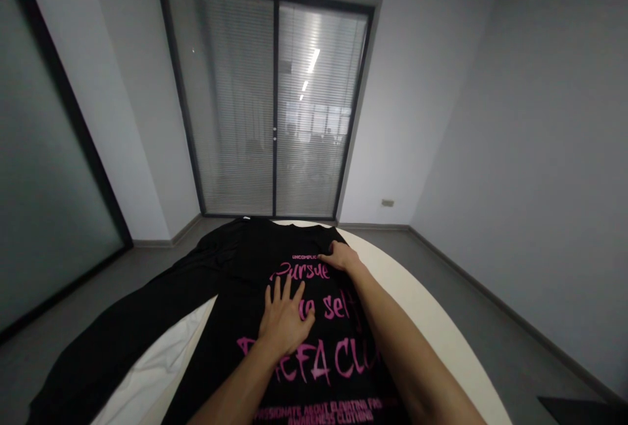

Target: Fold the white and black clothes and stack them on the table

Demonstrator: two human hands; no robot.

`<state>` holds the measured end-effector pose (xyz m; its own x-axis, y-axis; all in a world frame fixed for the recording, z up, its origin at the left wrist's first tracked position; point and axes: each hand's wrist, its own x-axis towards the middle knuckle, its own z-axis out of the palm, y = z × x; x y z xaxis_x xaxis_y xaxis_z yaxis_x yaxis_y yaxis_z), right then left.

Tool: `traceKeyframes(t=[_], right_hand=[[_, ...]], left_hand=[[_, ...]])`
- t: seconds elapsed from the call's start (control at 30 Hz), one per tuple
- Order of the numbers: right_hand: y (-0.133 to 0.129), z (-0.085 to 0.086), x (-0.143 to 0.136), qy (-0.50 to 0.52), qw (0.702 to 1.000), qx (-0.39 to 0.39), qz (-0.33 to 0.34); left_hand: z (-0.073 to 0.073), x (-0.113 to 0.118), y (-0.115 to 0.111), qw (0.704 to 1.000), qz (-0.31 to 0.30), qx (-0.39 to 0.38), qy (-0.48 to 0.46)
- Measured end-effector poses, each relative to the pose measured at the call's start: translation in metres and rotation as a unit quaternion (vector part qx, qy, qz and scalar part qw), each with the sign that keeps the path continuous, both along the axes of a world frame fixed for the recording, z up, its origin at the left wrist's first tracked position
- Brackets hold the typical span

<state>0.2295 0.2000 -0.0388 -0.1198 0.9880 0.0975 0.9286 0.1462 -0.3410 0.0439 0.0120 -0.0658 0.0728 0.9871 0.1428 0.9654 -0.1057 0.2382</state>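
A black long-sleeved shirt (235, 320) with pink lettering lies spread over a pale table (417, 307). My left hand (284, 317) rests flat on the printed part, fingers spread apart and holding nothing. Farther up, at the shirt's right side near the shoulder, my right hand (342, 257) has its fingers bent in on the black fabric, thumb pointing left. My forearms cover part of the lettering. One long sleeve (132, 301) stretches down the left side, over the table's edge.
White cloth (157, 359) shows between the sleeve and the shirt's body. Beyond the table stand glass panels with blinds (275, 104) in dark frames. A wall socket (387, 203) sits low on the back wall. A dark object (579, 410) is at bottom right.
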Motion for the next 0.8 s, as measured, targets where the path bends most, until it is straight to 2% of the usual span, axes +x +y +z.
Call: traceKeyframes(t=[0.17, 0.33, 0.43, 0.63, 0.8], right_hand=[[-0.019, -0.005, -0.008, -0.031, 0.998, -0.001, -0.049], [-0.014, 0.001, -0.008, 0.0, 0.996, 0.005, -0.089], [-0.008, 0.005, -0.01, 0.025, 0.997, 0.02, -0.072], [-0.017, 0.006, -0.018, 0.02, 0.999, -0.009, 0.032], [-0.034, 0.015, -0.012, -0.044, 0.998, -0.048, 0.009]], left_hand=[[0.003, 0.0, -0.002, 1.0, -0.001, -0.009, 0.005], [0.0, 0.001, -0.001, 1.0, -0.001, -0.005, 0.011], [-0.004, 0.001, 0.0, 1.0, 0.004, 0.007, 0.017], [-0.008, 0.0, 0.001, 1.0, 0.001, 0.018, 0.025], [-0.007, 0.001, 0.001, 1.0, -0.001, 0.007, 0.027]])
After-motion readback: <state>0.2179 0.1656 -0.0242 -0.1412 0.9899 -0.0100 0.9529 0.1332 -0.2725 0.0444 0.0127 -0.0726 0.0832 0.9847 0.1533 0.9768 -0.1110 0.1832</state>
